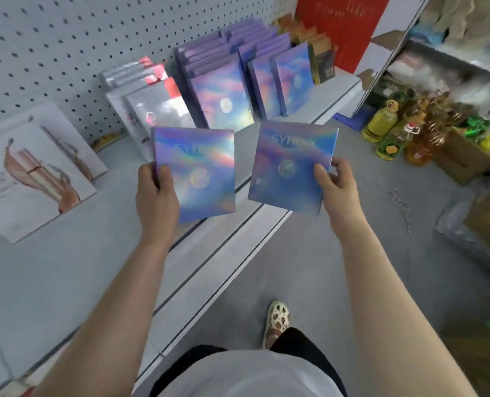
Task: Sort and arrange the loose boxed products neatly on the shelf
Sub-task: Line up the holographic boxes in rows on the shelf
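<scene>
Left hand (pixel 156 193) and right hand (pixel 336 183) each grip one holographic box (pixel 195 173), fronts up, tops toward the shelf (pixel 117 224).

We are seeing bare shelf (pixel 74 253) lying open between the white box (pixel 31 167) and the silver boxes (pixel 152 107); holographic rows (pixel 238 78) are crowding beyond.

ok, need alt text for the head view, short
A person holds two matching holographic blue-purple boxes, one in the left hand and one in the right hand, above the front edge of a grey shelf. Behind them, rows of identical boxes stand against a pegboard back, with silver-and-red packs to their left; cooking-oil bottles sit on the floor at right.
</scene>
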`<state>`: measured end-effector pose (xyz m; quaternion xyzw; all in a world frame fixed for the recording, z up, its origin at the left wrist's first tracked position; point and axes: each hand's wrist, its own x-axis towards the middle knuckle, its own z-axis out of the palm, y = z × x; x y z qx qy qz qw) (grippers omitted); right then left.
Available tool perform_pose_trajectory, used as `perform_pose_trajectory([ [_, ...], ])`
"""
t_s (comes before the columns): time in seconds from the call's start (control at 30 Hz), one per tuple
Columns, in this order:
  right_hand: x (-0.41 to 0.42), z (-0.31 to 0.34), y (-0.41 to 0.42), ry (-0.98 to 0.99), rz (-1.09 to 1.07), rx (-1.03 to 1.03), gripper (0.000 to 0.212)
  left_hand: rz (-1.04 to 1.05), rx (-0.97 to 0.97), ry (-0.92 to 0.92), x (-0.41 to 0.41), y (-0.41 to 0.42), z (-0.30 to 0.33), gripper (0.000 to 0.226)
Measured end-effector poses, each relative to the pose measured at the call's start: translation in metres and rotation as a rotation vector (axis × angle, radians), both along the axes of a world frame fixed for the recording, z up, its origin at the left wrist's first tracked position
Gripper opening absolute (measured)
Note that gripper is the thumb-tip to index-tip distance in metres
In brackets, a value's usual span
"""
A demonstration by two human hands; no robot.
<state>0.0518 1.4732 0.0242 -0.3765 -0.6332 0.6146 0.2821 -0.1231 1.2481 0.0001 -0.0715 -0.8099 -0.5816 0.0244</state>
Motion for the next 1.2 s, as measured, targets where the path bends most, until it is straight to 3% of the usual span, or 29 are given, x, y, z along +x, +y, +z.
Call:
perform_pose_trajectory([
  [0.27, -0.122, 0.007, 0.136, -0.098, 0.433, 0.259, 0.031, 0.300, -0.013, -0.010, -0.022, 0.077, -0.004, 0.032],
  [0.43, -0.203, -0.007, 0.170, -0.090, 0.652, 0.267, 0.037, 0.386, 0.039, 0.009, -0.042, 0.093, -0.004, 0.035],
  [0.6, -0.256, -0.009, 0.185, -0.132, 0.761, 0.376, 0.074, 0.385, 0.052, 0.006, -0.064, 0.106, -0.004, 0.034],
  [0.7, -0.281, -0.003, 0.189, -0.105, 0.812, 0.570, 0.090, 0.400, 0.079, 0.005, -0.073, 0.115, -0.005, 0.031],
  [0.87, -0.310, -0.004, 0.187, -0.107, 0.903, 0.912, 0.063, 0.453, 0.112, -0.009, -0.074, 0.121, -0.011, 0.026],
  [1.1, -0.324, -0.008, 0.189, -0.025, 0.850, 1.257, 0.056, 0.598, 0.140, -0.033, -0.048, 0.154, -0.015, 0.022],
  [1.2, -0.324, 0.003, 0.192, 0.171, 0.840, 1.167, 0.038, 0.599, 0.136, -0.028, -0.036, 0.179, -0.016, 0.022],
])
